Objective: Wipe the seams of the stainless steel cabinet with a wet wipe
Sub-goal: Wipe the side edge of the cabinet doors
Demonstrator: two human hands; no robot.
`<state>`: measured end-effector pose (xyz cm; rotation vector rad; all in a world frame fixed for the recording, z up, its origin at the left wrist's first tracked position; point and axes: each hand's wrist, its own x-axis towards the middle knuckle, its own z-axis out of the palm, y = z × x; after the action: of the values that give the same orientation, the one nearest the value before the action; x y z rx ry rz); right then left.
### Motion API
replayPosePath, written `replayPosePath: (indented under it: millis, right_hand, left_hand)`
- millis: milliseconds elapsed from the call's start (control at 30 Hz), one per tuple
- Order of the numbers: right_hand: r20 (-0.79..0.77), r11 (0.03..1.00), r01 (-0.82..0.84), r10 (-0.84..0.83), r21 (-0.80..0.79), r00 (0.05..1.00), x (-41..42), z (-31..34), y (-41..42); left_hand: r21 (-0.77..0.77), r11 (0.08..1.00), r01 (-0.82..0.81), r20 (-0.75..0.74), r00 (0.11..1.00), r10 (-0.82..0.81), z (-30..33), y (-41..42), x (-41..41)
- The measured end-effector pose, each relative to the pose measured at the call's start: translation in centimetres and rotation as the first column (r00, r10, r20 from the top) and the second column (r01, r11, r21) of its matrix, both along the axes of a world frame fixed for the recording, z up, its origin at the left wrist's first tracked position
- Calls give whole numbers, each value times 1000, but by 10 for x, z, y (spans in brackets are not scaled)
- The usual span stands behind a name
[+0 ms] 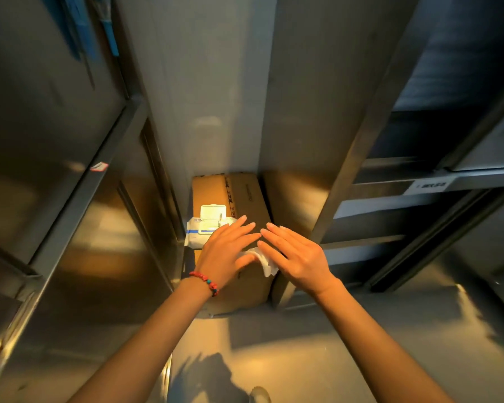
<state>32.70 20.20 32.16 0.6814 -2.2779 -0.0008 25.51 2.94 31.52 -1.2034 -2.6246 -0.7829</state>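
Observation:
A white wet wipe [266, 264] hangs between my two hands, above a cardboard box [245, 193]. My right hand [297, 257] is over the wipe with straight fingers. Its thumb is tucked out of sight underneath, where the wipe hangs from it. My left hand [227, 251], with a red bead bracelet on the wrist, has straight fingers and its thumb touches the wipe's left edge. Stainless steel cabinets stand on both sides: one on the left [70, 199] and one on the right [300, 126], with vertical seams running down towards the box.
A wet wipe pack [205, 225] with its lid flipped open lies on the box's left part. The box fills the narrow gap between the cabinets. Open shelves [419, 181] are at the right. A steel surface [303, 344] lies below my arms.

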Motion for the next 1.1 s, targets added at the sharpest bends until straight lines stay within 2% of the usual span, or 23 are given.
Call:
replayPosePath:
  millis: [167, 300, 400, 600, 867, 1100]
  right_hand:
    - [17, 997, 74, -74, 9, 997, 30, 9, 6]
    - [8, 990, 138, -138, 4, 990, 49, 14, 15]
    - [11, 983, 182, -182, -8, 983, 65, 14, 26]
    - [68, 939, 341, -337, -48, 939, 105, 16, 59]
    - [78, 886, 455, -449, -95, 890, 167, 25, 101]
    - [121, 833, 543, -531, -105, 839, 228, 32, 146]
  left_hand:
    - [48, 998, 47, -14, 999, -47, 6, 14, 19]
    - [102, 989, 106, -135, 987, -92, 12, 29, 33]
    - [148, 980, 131, -119, 986, -114, 17, 39, 40]
    - [124, 969, 212, -126, 972, -197, 23, 69, 57]
    - [115, 907, 405, -273, 891, -363, 32, 129, 106]
    - [122, 847, 518, -371, 815, -445, 30, 184, 154]
